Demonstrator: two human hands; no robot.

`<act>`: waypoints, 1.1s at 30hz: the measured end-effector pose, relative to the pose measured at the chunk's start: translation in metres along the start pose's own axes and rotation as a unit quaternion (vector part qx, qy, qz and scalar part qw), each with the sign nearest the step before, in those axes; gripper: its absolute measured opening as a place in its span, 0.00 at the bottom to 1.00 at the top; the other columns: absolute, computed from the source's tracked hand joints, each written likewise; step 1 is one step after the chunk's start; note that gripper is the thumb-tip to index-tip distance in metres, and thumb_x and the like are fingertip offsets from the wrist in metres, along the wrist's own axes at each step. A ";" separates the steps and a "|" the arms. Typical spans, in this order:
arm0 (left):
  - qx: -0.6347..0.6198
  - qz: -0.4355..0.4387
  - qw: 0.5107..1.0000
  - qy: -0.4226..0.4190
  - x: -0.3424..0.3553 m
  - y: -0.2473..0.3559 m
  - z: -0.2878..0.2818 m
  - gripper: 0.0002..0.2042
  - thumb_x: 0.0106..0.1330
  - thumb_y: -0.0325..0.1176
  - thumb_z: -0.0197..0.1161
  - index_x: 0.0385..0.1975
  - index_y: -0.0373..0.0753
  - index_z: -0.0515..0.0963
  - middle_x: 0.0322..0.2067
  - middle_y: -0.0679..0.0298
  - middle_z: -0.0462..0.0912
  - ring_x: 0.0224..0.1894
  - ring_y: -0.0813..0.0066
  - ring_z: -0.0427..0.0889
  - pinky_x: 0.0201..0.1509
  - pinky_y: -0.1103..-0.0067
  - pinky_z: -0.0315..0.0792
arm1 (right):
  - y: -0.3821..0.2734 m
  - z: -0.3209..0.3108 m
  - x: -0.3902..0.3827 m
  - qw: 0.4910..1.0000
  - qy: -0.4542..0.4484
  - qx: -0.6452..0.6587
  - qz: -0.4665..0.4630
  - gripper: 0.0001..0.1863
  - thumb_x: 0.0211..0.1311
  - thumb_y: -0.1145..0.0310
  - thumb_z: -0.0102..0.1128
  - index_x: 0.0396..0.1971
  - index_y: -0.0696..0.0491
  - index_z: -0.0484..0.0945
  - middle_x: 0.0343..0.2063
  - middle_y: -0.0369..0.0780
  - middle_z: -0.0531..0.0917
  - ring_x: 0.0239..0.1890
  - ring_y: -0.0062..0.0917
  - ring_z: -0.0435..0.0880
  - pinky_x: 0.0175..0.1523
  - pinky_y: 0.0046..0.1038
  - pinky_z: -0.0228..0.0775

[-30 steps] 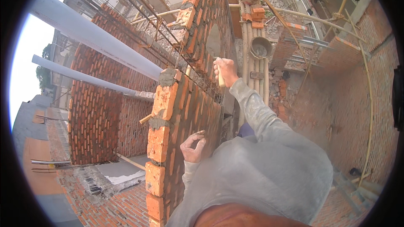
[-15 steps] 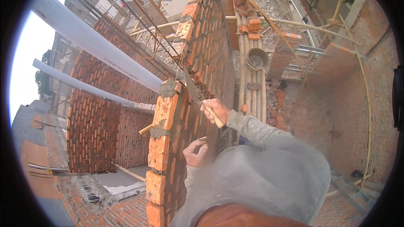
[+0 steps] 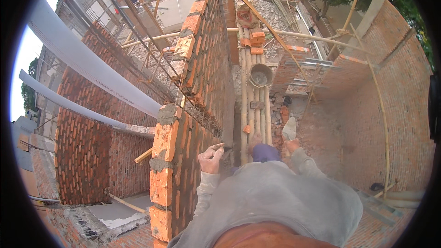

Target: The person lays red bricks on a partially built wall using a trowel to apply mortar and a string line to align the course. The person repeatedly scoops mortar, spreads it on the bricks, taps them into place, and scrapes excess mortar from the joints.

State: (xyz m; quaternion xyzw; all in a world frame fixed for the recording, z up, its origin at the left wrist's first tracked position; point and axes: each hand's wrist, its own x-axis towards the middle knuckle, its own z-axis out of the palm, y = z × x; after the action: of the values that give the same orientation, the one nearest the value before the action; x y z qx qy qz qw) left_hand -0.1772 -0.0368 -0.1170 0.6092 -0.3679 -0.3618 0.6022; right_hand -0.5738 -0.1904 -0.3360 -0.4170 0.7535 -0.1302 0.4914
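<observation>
My left hand (image 3: 210,159) is pinched around something small and dark that I cannot make out, beside the face of the brick wall (image 3: 163,188). My right hand (image 3: 292,146) is closed on a trowel (image 3: 289,129), its pale blade pointing up, right of the bamboo poles (image 3: 252,120). Mortar (image 3: 166,113) caps the near end of the wall, and a taller brick section (image 3: 204,46) rises beyond it, with a thin line hanging near the join.
A bucket of grey mortar (image 3: 261,76) and stacked bricks (image 3: 256,41) sit on the poles. Bamboo rails (image 3: 321,37) cross above rubble. Two white pipes (image 3: 98,64) slant in from the left. Another brick wall (image 3: 376,124) curves along the right, with trees behind.
My right hand has swung the trowel down from the wall toward the right, turning its blade upright. My left hand has risen slightly. The view has shifted, showing more of the poles.
</observation>
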 end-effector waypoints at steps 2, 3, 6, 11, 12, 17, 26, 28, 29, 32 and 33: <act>-0.018 -0.009 1.000 0.008 0.019 -0.003 0.009 0.13 0.65 0.19 0.67 0.17 0.30 0.78 0.43 0.47 0.91 0.50 0.64 0.90 0.54 0.72 0.79 | 0.026 -0.004 0.015 0.990 -0.001 0.100 0.098 0.16 0.67 0.64 0.64 0.45 0.62 0.82 0.34 0.48 0.86 0.30 0.38 0.87 0.32 0.43 0.79; -0.028 0.000 1.000 0.010 0.028 -0.004 0.013 0.14 0.65 0.18 0.66 0.16 0.30 0.77 0.42 0.46 0.91 0.50 0.64 0.90 0.54 0.73 0.79 | 0.041 -0.002 0.025 0.976 -0.022 0.175 0.127 0.15 0.67 0.65 0.62 0.46 0.61 0.81 0.33 0.47 0.86 0.29 0.37 0.86 0.31 0.42 0.79; -0.023 -0.011 1.000 0.012 0.057 -0.005 0.024 0.14 0.65 0.19 0.66 0.15 0.30 0.76 0.41 0.46 0.91 0.51 0.63 0.90 0.54 0.73 0.79 | 0.074 0.005 0.064 0.954 -0.045 0.233 0.183 0.13 0.68 0.67 0.59 0.48 0.58 0.79 0.30 0.43 0.83 0.25 0.34 0.83 0.29 0.42 0.76; 0.015 -0.024 0.999 -0.019 0.120 -0.004 0.042 0.13 0.63 0.20 0.66 0.14 0.31 0.76 0.40 0.45 0.91 0.52 0.61 0.90 0.55 0.71 0.79 | 0.066 0.014 0.110 0.988 -0.013 0.118 0.098 0.14 0.68 0.73 0.56 0.51 0.54 0.83 0.38 0.48 0.87 0.29 0.38 0.87 0.29 0.40 0.76; 0.021 -0.014 0.999 -0.025 0.135 -0.003 0.046 0.13 0.63 0.20 0.66 0.14 0.31 0.76 0.40 0.45 0.91 0.52 0.61 0.90 0.55 0.71 0.79 | 0.061 0.021 0.114 0.973 0.019 0.199 0.120 0.14 0.69 0.75 0.55 0.49 0.52 0.85 0.42 0.51 0.90 0.31 0.41 0.89 0.29 0.39 0.76; 0.056 -0.008 0.997 -0.046 0.214 0.002 0.072 0.14 0.63 0.20 0.66 0.14 0.31 0.76 0.41 0.45 0.91 0.52 0.60 0.90 0.55 0.70 0.79 | 0.062 0.020 0.175 0.993 -0.004 -0.114 0.017 0.20 0.67 0.66 0.60 0.57 0.56 0.79 0.40 0.54 0.89 0.39 0.49 0.90 0.42 0.45 0.80; 0.117 -0.036 0.991 -0.049 0.286 -0.006 0.097 0.10 0.70 0.25 0.65 0.25 0.31 0.84 0.45 0.52 0.92 0.52 0.69 0.88 0.55 0.72 0.79 | 0.016 -0.033 0.143 0.948 -0.027 -0.314 0.035 0.31 0.65 0.50 0.66 0.59 0.59 0.82 0.56 0.57 0.85 0.64 0.50 0.82 0.67 0.49 0.75; 0.128 -0.045 0.989 -0.063 0.295 -0.008 0.105 0.09 0.72 0.26 0.63 0.40 0.30 0.89 0.48 0.55 0.92 0.51 0.73 0.87 0.58 0.74 0.79 | -0.001 -0.050 0.127 0.949 -0.038 -0.300 0.087 0.29 0.64 0.52 0.66 0.59 0.56 0.83 0.57 0.55 0.85 0.65 0.48 0.81 0.67 0.49 0.73; 0.108 -0.067 0.990 -0.061 0.300 -0.008 0.111 0.10 0.72 0.27 0.63 0.43 0.31 0.89 0.48 0.55 0.92 0.51 0.73 0.87 0.59 0.74 0.79 | -0.001 -0.055 0.124 0.947 -0.043 -0.308 0.081 0.28 0.64 0.52 0.65 0.56 0.56 0.84 0.55 0.55 0.85 0.62 0.48 0.82 0.65 0.49 0.74; 0.137 -0.043 0.986 -0.085 0.321 -0.002 0.128 0.15 0.67 0.26 0.66 0.51 0.32 0.88 0.50 0.56 0.92 0.53 0.70 0.87 0.63 0.73 0.77 | 0.019 -0.060 0.134 0.934 -0.059 -0.351 0.017 0.25 0.65 0.51 0.63 0.50 0.57 0.86 0.49 0.54 0.88 0.53 0.49 0.85 0.57 0.50 0.76; 0.141 -0.026 0.986 -0.090 0.330 -0.001 0.136 0.15 0.66 0.26 0.66 0.52 0.32 0.88 0.50 0.55 0.92 0.54 0.69 0.88 0.64 0.73 0.77 | 0.029 -0.061 0.140 0.912 -0.049 -0.407 0.007 0.24 0.65 0.51 0.63 0.47 0.57 0.87 0.47 0.54 0.88 0.51 0.50 0.86 0.54 0.50 0.77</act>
State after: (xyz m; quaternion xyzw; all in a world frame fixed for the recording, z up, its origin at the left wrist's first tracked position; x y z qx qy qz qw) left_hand -0.1432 -0.3927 -0.1187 0.6629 -0.4516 -0.3750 0.4649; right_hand -0.6639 -0.2913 -0.4132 -0.5817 0.7188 0.2120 0.3164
